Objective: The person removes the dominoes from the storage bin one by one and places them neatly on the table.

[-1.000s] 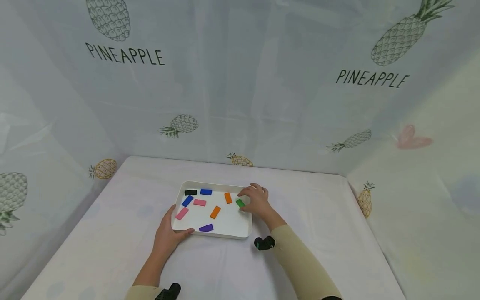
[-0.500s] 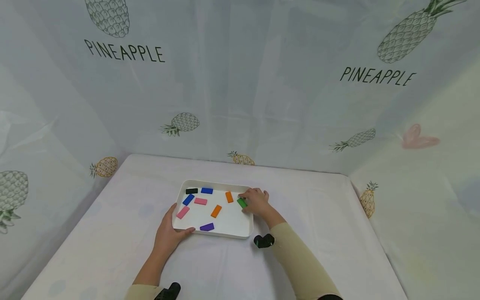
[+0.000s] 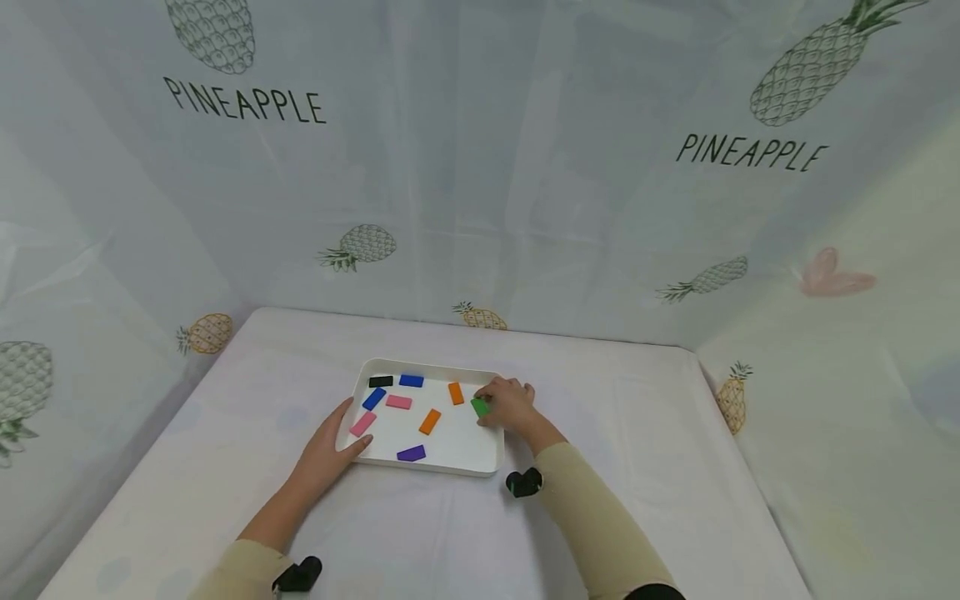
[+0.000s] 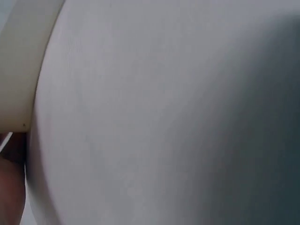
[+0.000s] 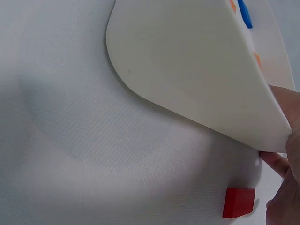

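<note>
In the head view, a white shallow tray (image 3: pixel 450 463) with small coloured blocks lies on the table. My right hand (image 3: pixel 512 406) reaches over the tray's right end and pinches a green block (image 3: pixel 480 407) between thumb and fingertips. The left hand (image 3: pixel 324 454) holds the tray's near left corner, thumb over the near rim and fingers along the left side. In the left wrist view, part of the left hand (image 4: pixel 10 187) shows below the tray wall (image 4: pixel 21 70). The right wrist view has the tray's outer wall (image 5: pixel 183 70) beside the right hand (image 5: pixel 288 154).
Inside the tray are a black block (image 3: pixel 381 382), a purple block (image 3: pixel 411 453), and blue, pink and orange ones. Outside it, a red block (image 5: pixel 239 203) lies on the white cloth near my right hand. Pineapple-print curtains (image 3: pixel 480 167) stand behind the table.
The right fingertips have closed in on the green block. My left hand and forearm have shifted left, with the thumb now farther left along the tray's near rim.
</note>
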The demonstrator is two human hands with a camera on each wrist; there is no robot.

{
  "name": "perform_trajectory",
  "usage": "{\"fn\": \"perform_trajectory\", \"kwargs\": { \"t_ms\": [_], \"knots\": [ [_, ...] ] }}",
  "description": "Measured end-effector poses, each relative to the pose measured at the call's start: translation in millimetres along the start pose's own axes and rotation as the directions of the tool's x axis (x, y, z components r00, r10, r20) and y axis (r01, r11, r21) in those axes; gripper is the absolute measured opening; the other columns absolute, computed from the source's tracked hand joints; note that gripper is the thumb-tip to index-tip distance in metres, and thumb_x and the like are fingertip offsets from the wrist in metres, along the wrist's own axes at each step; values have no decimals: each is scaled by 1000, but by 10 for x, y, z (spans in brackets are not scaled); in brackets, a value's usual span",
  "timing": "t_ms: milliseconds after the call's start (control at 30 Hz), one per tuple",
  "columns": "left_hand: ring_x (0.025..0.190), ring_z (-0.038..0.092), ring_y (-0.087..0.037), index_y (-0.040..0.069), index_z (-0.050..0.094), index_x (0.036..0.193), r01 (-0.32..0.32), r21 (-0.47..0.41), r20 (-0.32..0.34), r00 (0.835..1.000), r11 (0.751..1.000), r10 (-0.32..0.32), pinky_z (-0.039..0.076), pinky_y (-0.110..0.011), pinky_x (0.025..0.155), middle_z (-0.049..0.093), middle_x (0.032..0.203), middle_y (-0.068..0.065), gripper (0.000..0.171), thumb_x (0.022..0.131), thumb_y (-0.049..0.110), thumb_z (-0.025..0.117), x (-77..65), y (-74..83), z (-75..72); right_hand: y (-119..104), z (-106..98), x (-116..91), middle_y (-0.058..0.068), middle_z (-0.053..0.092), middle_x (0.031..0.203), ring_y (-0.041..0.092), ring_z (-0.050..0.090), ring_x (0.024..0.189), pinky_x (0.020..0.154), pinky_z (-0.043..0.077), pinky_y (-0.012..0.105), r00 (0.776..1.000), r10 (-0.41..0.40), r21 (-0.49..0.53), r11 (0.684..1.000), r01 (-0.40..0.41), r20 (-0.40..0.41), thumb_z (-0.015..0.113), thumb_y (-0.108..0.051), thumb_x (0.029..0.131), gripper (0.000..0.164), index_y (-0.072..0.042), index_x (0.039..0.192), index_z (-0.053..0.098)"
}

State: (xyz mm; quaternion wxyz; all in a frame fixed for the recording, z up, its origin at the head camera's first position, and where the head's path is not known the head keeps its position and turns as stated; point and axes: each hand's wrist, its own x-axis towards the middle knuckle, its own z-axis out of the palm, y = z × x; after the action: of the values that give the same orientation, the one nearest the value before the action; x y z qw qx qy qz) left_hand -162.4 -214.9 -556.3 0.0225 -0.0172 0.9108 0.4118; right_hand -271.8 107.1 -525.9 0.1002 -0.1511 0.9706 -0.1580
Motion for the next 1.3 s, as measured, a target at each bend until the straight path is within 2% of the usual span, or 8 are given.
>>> {"fn": "perform_trajectory", "kwargs": {
  "t_ms": [233, 533, 700, 800, 900, 1033, 1133, 1300],
  "knots": [
    [136, 29, -49, 7, 22, 154, -97, 156, 63, 994, 983, 88, 28, -69, 102, 33, 150, -26, 104, 78, 55, 74, 108, -93, -135, -12, 30, 9, -5, 58, 111, 29, 46, 117, 106, 19, 62, 1000, 18, 12, 1000, -18, -1, 87, -35, 74, 44, -24, 114, 72],
    [140, 28, -43, 5, 14, 156, -266, 212, 155, 959, 940, 236, 10, -63, 112, 30, 154, -22, 124, 66, 63, 79, 161, -165, -230, 36, 63, 11, -2, 60, 124, 31, 46, 122, 106, 19, 64, 999, -20, 49, 999, 22, -37, 86, -37, 74, 48, -22, 117, 71],
    [140, 27, -43, -1, 12, 154, -312, 242, 169, 946, 919, 276, 10, -65, 111, 28, 154, -25, 127, 66, 64, 77, 186, -174, -249, 64, 21, -85, 0, 62, 125, 30, 43, 127, 109, 17, 59, 989, 0, 207, 978, 30, -145, 86, -34, 74, 49, -18, 118, 69],
    [141, 24, -43, -3, 12, 153, -304, 251, 157, 950, 919, 271, 7, -64, 112, 25, 154, -25, 128, 66, 65, 76, 184, -194, -236, 60, -27, -185, 3, 60, 127, 30, 44, 129, 111, 24, 53, 972, 77, 385, 923, 14, -222, 85, -29, 77, 51, -15, 122, 67],
    [141, 23, -43, -4, 13, 153, -296, 282, 138, 954, 913, 267, 6, -63, 112, 25, 155, -25, 128, 65, 68, 74, 180, -208, -201, 74, -51, -301, 5, 59, 126, 31, 49, 122, 93, 48, 50, 950, 184, 584, 812, -3, -251, 83, -24, 79, 51, -15, 126, 64],
    [141, 24, -42, -3, 15, 153, -288, 306, 125, 957, 907, 261, 5, -62, 113, 26, 155, -24, 127, 66, 68, 74, 180, -211, -172, 150, -16, -424, 4, 62, 115, 26, 56, 108, 79, 55, 42, 928, 254, 723, 690, 25, -274, 82, -18, 80, 50, -15, 127, 62],
    [142, 24, -41, -3, 15, 153, -285, 312, 120, 958, 906, 260, 5, -61, 113, 26, 155, -24, 126, 66, 67, 73, 185, -208, -152, 260, 24, -499, 5, 65, 106, 23, 59, 103, 90, 51, 37, 907, 283, 758, 650, 57, -311, 82, -15, 80, 49, -11, 125, 63],
    [142, 25, -40, -1, 17, 153, -285, 323, 89, 958, 902, 271, 6, -61, 114, 27, 155, -22, 124, 67, 69, 72, 168, -222, -138, 456, 74, -630, 8, 66, 103, 22, 60, 93, 80, 51, 30, 871, 350, 787, 613, 65, -344, 81, -11, 80, 48, -8, 124, 63]
  ]
}}
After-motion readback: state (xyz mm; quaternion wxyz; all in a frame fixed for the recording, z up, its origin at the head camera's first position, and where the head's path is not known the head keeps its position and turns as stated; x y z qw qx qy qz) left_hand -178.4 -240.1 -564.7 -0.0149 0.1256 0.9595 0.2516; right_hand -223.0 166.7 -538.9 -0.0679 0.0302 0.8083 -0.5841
